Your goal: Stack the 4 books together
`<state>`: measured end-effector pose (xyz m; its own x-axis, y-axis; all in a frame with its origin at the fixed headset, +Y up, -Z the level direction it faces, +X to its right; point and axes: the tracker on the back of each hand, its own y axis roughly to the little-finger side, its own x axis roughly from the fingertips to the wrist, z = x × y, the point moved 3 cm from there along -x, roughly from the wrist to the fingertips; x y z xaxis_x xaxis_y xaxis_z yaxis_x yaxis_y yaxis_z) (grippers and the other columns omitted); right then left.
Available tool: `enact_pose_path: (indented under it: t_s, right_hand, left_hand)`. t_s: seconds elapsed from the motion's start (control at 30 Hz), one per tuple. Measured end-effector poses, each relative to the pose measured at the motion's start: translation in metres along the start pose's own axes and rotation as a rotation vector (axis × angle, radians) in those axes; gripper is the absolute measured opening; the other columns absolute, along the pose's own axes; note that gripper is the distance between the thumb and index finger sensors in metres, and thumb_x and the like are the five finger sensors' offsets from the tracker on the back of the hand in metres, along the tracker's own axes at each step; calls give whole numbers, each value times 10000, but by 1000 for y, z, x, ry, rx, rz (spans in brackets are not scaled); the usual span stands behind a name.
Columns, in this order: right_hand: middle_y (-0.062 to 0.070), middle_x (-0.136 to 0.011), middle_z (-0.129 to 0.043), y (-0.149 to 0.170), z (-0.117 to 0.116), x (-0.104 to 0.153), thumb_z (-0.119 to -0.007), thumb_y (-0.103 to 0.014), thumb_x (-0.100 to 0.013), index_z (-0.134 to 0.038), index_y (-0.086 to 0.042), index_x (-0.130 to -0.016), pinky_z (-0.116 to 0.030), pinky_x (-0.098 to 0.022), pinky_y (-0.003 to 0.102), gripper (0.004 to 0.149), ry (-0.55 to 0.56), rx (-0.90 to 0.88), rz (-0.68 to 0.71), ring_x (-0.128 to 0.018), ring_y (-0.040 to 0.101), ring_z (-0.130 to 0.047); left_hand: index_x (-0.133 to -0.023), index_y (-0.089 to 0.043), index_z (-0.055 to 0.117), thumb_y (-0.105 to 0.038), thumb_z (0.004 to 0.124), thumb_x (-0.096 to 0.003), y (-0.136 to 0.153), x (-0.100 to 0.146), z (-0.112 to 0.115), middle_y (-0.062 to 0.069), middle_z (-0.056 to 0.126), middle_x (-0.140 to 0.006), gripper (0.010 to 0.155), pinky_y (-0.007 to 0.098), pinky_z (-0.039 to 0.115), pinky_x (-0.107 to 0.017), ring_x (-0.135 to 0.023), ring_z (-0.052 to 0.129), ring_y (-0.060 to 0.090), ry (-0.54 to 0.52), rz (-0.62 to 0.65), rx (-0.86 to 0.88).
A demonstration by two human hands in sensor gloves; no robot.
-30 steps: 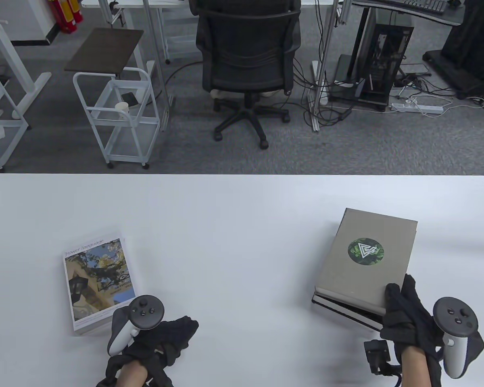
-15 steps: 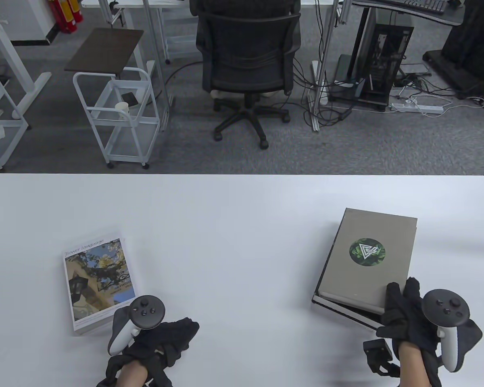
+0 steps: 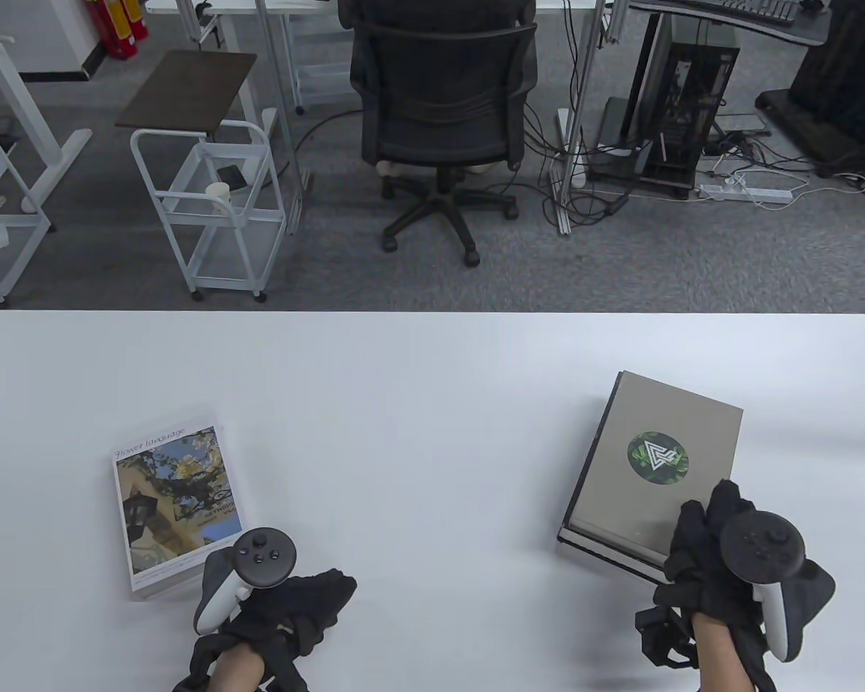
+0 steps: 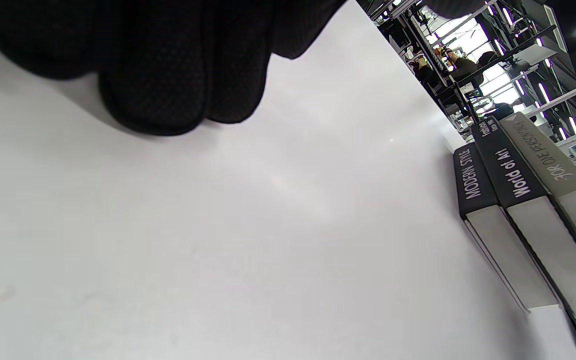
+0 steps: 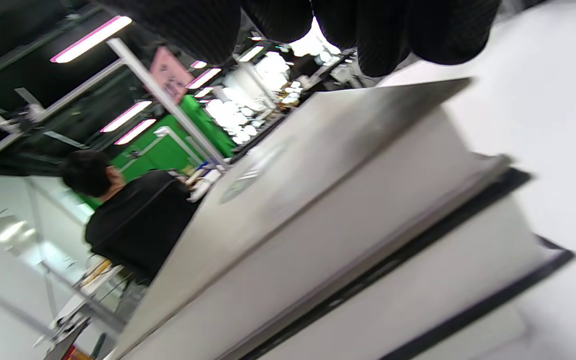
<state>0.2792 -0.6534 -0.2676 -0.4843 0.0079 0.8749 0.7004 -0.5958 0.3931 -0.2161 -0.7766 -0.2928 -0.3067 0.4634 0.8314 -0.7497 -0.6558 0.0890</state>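
White table (image 3: 418, 404), office chair (image 3: 443, 108) behind, cart (image 3: 213, 209)

Right hand (image 3: 721, 569) shifted left and slightly away from the near edge of the table (image 3: 432, 375), now overlapping more of the near right corner of the grey book (image 3: 656, 461). Grey book turned slightly, hiding more of the black-edged books (image 3: 605, 551) beneath along the near side.
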Motion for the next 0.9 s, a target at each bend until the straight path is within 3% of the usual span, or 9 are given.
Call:
enact_pose_path:
  t_s: [0.17, 0.27, 0.47, 0.73, 0.77, 0.9]
  right_hand:
    - [342, -1106, -409, -62, -23, 24, -599, -350, -679, -391, -28, -1155, -671, -627, 558, 611, -72, -89, 240, -935, 539, -592]
    - [332, -1111, -430, -102, -50, 47, -594, -377, -684, -393, -35, -1161, -673, -636, 561, 621, -167, -117, 413, -941, 533, -603]
    - [307, -1095, -557, -151, -120, 89, -571, -470, -696, -473, -52, -1158, -682, -640, 572, 631, -538, -203, 592, -908, 521, -682]
    - [271, -1090, -601, -138, -196, 102, -570, -488, -689, -479, -72, -1157, -675, -649, 580, 633, -580, 48, 618, -915, 507, -687]
    - [274, -1094, -586, -138, -202, 105, -566, -485, -691, -465, -72, -1160, -664, -654, 583, 633, -614, 86, 638, -921, 511, -673]
    - [249, -1098, -600, -132, -210, 106, -568, -498, -682, -465, -93, -1161, -660, -665, 581, 635, -532, 245, 671, -936, 492, -670]
  left_hand:
    - [-1012, -65, 632, -587, 573, -491, 1, 0, 1, 197, 891, -820, 740, 529, 827, -395, -574, 1004, 387, 3, -5, 4]
    - [-1013, -65, 630, -587, 572, -491, 1, 0, 1, 197, 891, -818, 740, 526, 828, -396, -570, 1004, 381, 3, -10, 9]
    - [-1014, -64, 627, -585, 573, -492, 2, 0, 0, 200, 888, -822, 740, 529, 826, -399, -574, 1003, 381, 9, -18, 17]
    - [-1014, -65, 628, -585, 572, -493, 6, 0, -1, 190, 892, -816, 738, 524, 828, -397, -566, 1006, 365, 1, -25, 38]
    - [-1013, -64, 630, -584, 572, -493, 7, -1, -1, 190, 893, -813, 737, 524, 828, -394, -561, 1007, 362, 0, -28, 41]
    - [-1015, -67, 625, -585, 570, -495, 9, 2, -2, 189, 889, -819, 736, 527, 827, -397, -567, 1006, 362, -2, -36, 62]
